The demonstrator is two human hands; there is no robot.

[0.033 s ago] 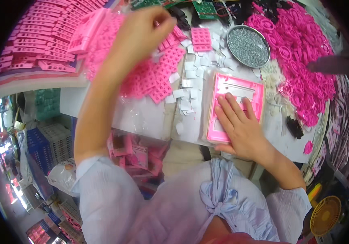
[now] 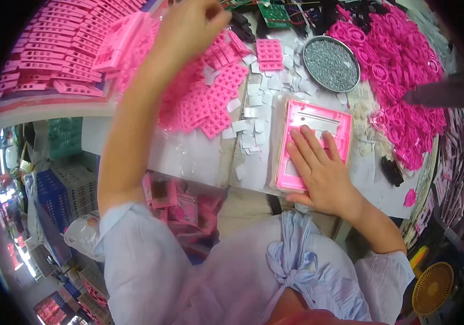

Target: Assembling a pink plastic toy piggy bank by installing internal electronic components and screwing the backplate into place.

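My right hand [image 2: 321,173] lies with its fingers stretched out and spread over a shallow pink plastic case [image 2: 345,122], pressing on it. The case is rectangular, has a silvery strip inside, and rests on a pale block wrapped in clear film. Up at the picture's top edge, my left hand [image 2: 191,24] is raised above the far side of the work table. Its fingers look bent, but they are blurred and partly cut off, so I cannot make out anything in them. Below and beside that hand lie pink button pads [image 2: 210,111] in a loose heap.
A round metal dish of small screws [image 2: 332,64] stands beyond the case. Small white paper squares [image 2: 253,100] are scattered left of it. Pink rings [image 2: 394,81] pile up at right, near a dark tool [image 2: 437,93]. Pink cases [image 2: 61,46] are stacked far left; green circuit boards [image 2: 275,15] lie at the back.
My left hand has moved slightly farther up, toward the top edge. The whole view has shifted a little; my right hand stays on the pink case.
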